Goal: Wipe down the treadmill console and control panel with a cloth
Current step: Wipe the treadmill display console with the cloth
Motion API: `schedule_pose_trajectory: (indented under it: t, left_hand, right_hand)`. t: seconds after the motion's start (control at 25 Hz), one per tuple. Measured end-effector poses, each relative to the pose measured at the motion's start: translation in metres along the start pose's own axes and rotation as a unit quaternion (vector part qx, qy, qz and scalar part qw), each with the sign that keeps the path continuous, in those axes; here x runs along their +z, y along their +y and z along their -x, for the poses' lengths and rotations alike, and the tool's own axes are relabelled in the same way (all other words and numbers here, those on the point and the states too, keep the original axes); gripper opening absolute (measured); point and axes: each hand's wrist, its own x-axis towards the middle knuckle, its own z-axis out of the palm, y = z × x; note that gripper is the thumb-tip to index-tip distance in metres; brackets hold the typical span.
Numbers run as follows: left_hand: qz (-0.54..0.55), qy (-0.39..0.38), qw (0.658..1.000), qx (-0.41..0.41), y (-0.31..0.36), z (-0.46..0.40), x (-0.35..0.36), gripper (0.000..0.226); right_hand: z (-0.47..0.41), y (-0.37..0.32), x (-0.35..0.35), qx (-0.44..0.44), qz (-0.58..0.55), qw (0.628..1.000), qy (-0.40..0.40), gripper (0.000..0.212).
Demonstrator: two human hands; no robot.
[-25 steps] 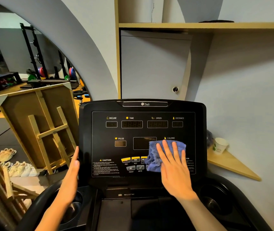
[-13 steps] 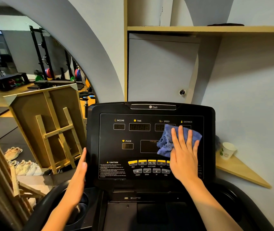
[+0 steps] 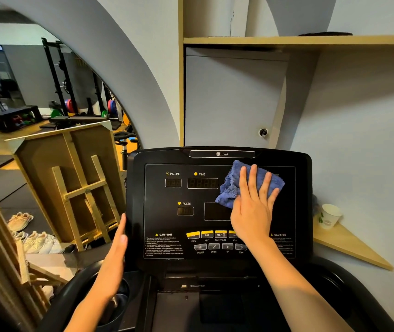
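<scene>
The black treadmill console (image 3: 157, 207) stands in front of me, with dark displays on top and yellow buttons (image 3: 206, 234) lower down. My right hand (image 3: 253, 209) lies flat, fingers spread, pressing a crumpled blue cloth (image 3: 230, 188) against the upper right of the panel, over the speed and distance displays. My left hand (image 3: 119, 245) rests flat against the console's left edge, holding nothing.
A paper cup (image 3: 330, 215) sits on a wooden corner shelf (image 3: 349, 245) right of the console. A wooden frame (image 3: 76, 185) leans at the left, with shoes (image 3: 20, 221) on the floor. Cup holders flank the console base. A cabinet (image 3: 229, 101) hangs behind.
My right hand has slid the cloth from the lower middle of the panel up to its upper right. The left hand has stayed on the console's edge.
</scene>
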Motion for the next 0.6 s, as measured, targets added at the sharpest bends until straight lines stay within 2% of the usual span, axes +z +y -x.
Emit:
schedule_pose_trajectory:
  t: [0.16, 0.32, 0.4, 0.52, 0.6]
  left_hand:
    - [0.007, 0.003, 1.0, -0.003, 0.007, 0.003, 0.003, 0.077]
    - [0.015, -0.004, 1.0, -0.015, 0.01, 0.004, 0.002, 0.09]
    - [0.018, -0.008, 1.0, -0.016, 0.014, 0.006, 0.003, 0.087]
    - [0.019, -0.016, 0.999, -0.021, 0.02, 0.007, 0.002, 0.098]
    - [0.02, -0.013, 0.999, -0.022, 0.025, 0.008, 0.003, 0.096]
  right_hand:
    - [-0.005, -0.018, 0.0, -0.017, 0.001, 1.0, -0.004, 0.07]
    - [-0.005, -0.039, 0.003, -0.045, 0.003, 0.999, -0.005, 0.07]
    - [-0.005, -0.052, 0.004, -0.064, 0.001, 0.998, -0.012, 0.077]
    - [0.002, -0.073, 0.005, -0.103, -0.001, 0.994, -0.021, 0.086]
    - [0.01, -0.087, 0.01, -0.131, -0.001, 0.991, -0.031, 0.089]
